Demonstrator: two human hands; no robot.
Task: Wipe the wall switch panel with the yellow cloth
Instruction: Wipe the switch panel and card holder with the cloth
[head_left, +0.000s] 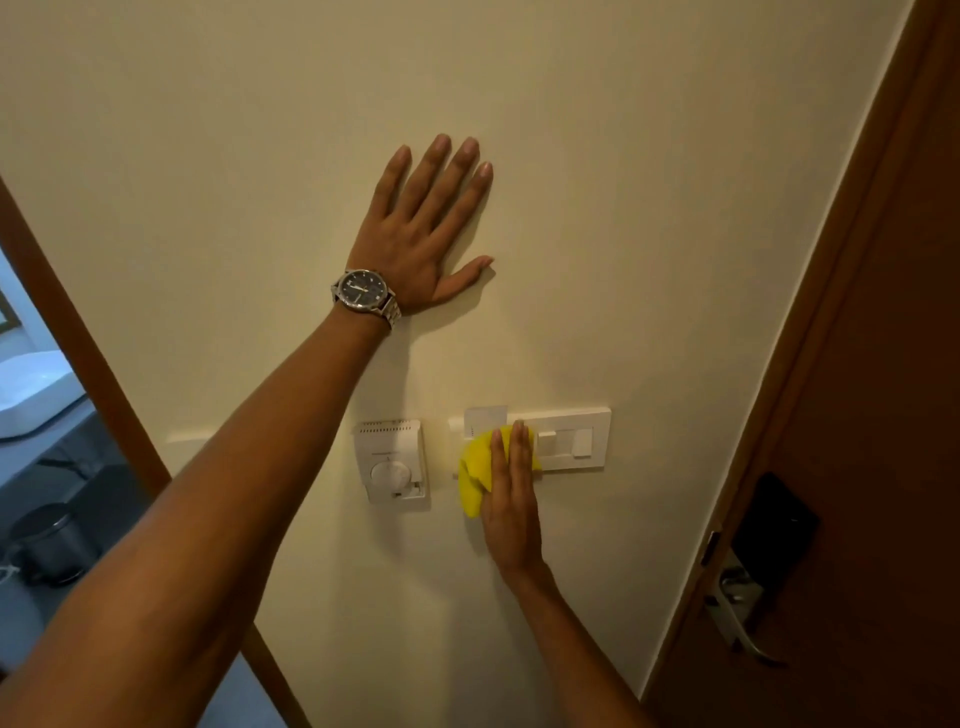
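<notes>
- The right hand (511, 499) lies flat against the wall, fingers straight and close together, pointing up, pressing the yellow cloth (475, 470) onto the wall switch panel (563, 439).
- The cloth is bunched under the palm and fingers; most of what shows bulges out past the hand's left edge, with a small strip peeking out on the right beside the fingers.
- The cloth covers the left part of the panel; the fingertips (518, 428) reach up near the panel's top edge.
- The right part of the panel is bare, showing two white rocker switches side by side just right of the fingers.
- A small pale rectangular piece sits at the panel's top left corner, just above the cloth; what it is cannot be told.
- Just left of the cloth, apart from it, a white thermostat (394, 462) with a round dial is mounted on the wall.
- The left hand (423, 228) rests open on the cream wall (623, 208) well above the panel, fingers spread and thumb out to the right, holding nothing.
- A metal wristwatch (363, 293) with a dark face sits on the left wrist.
- To the right stands a brown wooden door (857, 364) with a dark lock plate and a metal lever handle (737, 613).
- At the far left, past a brown frame, a white basin (31, 395) shows.
</notes>
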